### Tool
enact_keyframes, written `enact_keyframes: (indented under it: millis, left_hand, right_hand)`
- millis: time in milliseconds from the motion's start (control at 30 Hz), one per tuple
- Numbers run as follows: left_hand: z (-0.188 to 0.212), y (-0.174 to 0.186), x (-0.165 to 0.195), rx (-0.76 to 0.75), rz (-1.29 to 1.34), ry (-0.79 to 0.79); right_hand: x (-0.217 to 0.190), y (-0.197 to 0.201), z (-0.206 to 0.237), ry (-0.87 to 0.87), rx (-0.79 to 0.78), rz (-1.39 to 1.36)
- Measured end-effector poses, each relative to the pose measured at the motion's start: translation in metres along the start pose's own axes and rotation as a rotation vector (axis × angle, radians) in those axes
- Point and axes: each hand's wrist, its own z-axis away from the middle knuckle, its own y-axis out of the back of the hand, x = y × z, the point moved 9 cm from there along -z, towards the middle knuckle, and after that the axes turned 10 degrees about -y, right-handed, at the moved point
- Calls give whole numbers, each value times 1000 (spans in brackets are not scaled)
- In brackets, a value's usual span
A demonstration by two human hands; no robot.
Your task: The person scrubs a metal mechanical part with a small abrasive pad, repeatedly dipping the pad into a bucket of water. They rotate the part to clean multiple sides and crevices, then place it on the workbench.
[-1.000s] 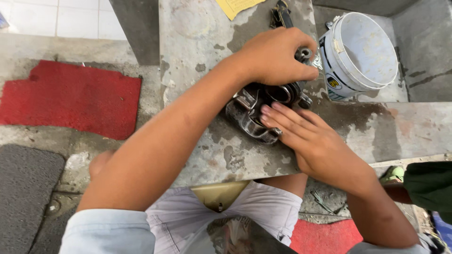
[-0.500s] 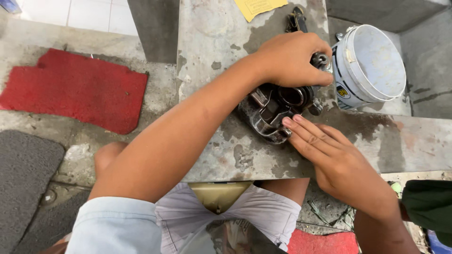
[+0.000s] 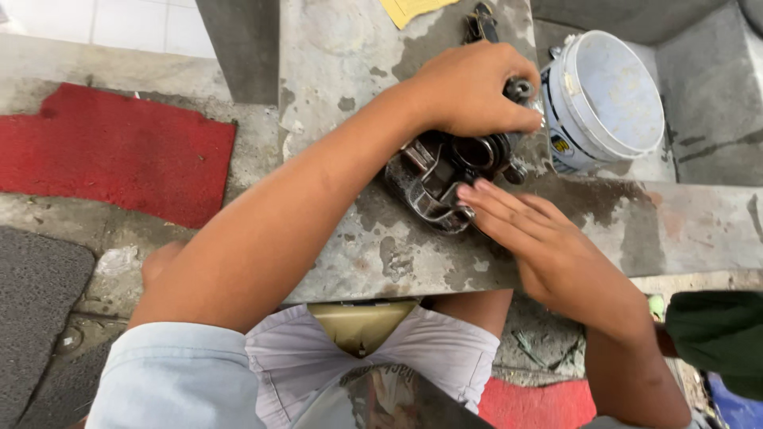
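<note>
A dark, greasy metal engine part (image 3: 442,176) lies on a stained concrete bench (image 3: 350,95). My left hand (image 3: 470,89) is closed over the top of the part, near a round metal end sticking out on its right side. My right hand (image 3: 540,242) rests with flat fingers against the part's lower right edge, fingertips touching the metal. Most of the part's top is hidden under my left hand.
A white plastic bucket with lid (image 3: 606,99) stands just right of the part. A dark tool (image 3: 479,20) and a yellow paper (image 3: 409,9) lie at the bench's far end. Red mats (image 3: 119,151) cover the floor at left. A dark green cloth (image 3: 715,338) is at right.
The view has shifted slightly. Both hands stay on the metal part; my right hand's fingers have slid a little along its lower edge.
</note>
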Motion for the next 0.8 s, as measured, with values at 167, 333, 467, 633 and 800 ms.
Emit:
enact_keyframes:
  millis: [167, 333, 467, 633, 800]
  left_hand:
    - [0, -1, -2, 1, 27, 30]
    - [-1, -5, -5, -41, -5, 63]
    - [-2, -2, -1, 1, -3, 16]
    - [-1, -2, -4, 6, -18, 37]
    - [-3, -1, 2, 22, -11, -23]
  right_hand:
    - [-3, -2, 1, 10, 16, 64]
    - [-7, 0, -1, -21, 44, 150]
    - [-8, 1, 0, -1, 51, 172]
    - [-10, 4, -2, 20, 98, 168]
    - [-17, 6, -9, 11, 79, 176]
